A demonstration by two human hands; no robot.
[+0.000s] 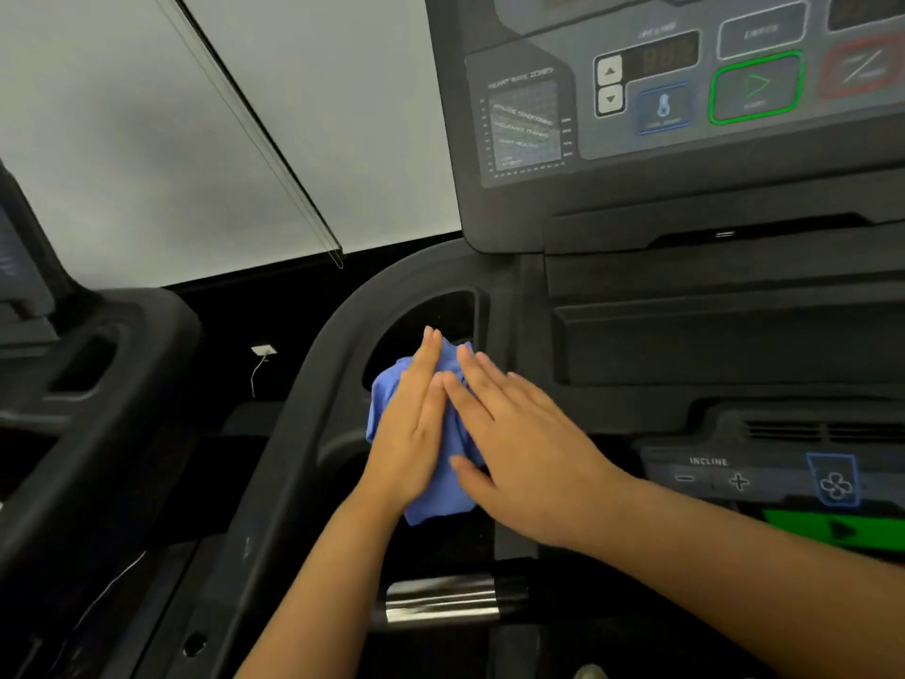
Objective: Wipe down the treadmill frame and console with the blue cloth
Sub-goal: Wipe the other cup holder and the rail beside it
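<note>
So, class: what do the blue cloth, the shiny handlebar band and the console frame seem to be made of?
Blue cloth: soft woven fabric, likely; it bunches and folds.
Handlebar band: polished metal, probably; bright streaked reflections.
Console frame: matte dark plastic, apparently; dull and moulded.

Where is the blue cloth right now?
The blue cloth lies low in the head view, left of centre, pressed under both flat hands at the treadmill's oval cup holder.
</note>
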